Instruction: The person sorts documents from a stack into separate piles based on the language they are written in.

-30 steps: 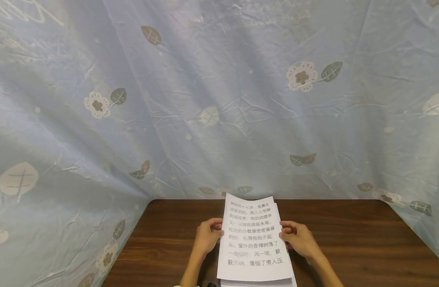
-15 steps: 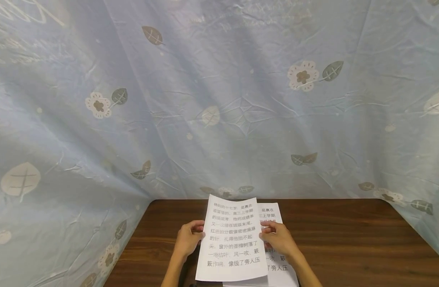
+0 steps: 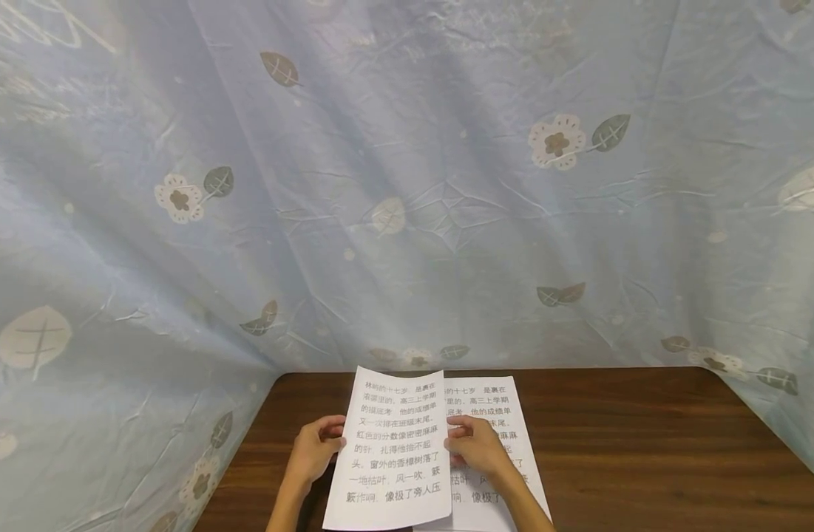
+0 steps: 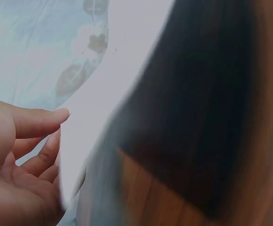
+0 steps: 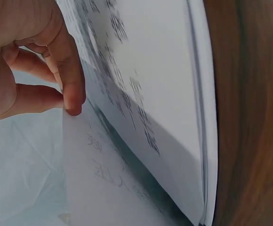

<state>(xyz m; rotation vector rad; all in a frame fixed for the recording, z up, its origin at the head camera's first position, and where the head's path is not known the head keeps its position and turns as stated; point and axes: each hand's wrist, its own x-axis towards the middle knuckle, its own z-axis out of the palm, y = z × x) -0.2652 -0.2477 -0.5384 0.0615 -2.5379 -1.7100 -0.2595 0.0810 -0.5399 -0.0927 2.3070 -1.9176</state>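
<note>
A printed sheet of paper (image 3: 393, 451) is held up between both hands, slightly bowed, its text facing the head camera. My left hand (image 3: 313, 451) pinches its left edge; in the left wrist view the thumb (image 4: 42, 122) presses on one face with the fingers behind. On the opposite edge my right hand (image 3: 476, 447) pinches the sheet between thumb and fingers, as the right wrist view shows. Under and to the right lies a stack of printed paper (image 3: 506, 421), partly covered by the lifted sheet and the right hand. Several layers show at the stack's edge (image 5: 204, 141).
The dark brown wooden table (image 3: 633, 443) extends to both sides of the paper. A pale blue curtain (image 3: 407, 281) with leaf and flower prints hangs behind the table and along its left side.
Both hands have moved left together with the sheet, sliding it off from above the stack and uncovering more of the stack's top page. The stack has stayed in about the same place.
</note>
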